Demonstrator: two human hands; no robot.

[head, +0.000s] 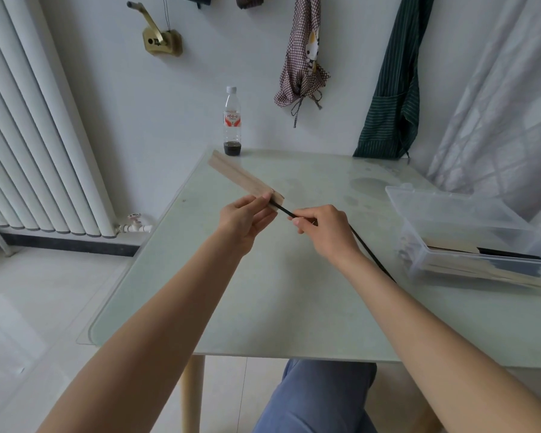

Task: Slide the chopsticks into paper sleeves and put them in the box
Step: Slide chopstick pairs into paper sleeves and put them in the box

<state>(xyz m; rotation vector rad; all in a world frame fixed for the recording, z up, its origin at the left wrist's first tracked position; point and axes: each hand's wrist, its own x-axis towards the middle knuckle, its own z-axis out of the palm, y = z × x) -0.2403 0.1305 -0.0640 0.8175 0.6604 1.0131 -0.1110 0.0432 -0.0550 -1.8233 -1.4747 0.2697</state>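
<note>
My left hand [245,221] pinches the near end of a tan paper sleeve [241,178], which points away toward the far left above the table. My right hand [324,232] grips black chopsticks [372,256] near their front part. Their tips enter the sleeve's open mouth beside my left thumb. The rest of the chopsticks runs back past my right wrist. A clear plastic box [469,232] stands at the right, its lid open, with sleeved chopsticks lying inside.
A plastic bottle [232,121] with dark liquid at its bottom stands at the table's far edge. The pale glass-topped table [263,307] ends near my knees. A white radiator [38,135] is on the left, and aprons hang on the wall.
</note>
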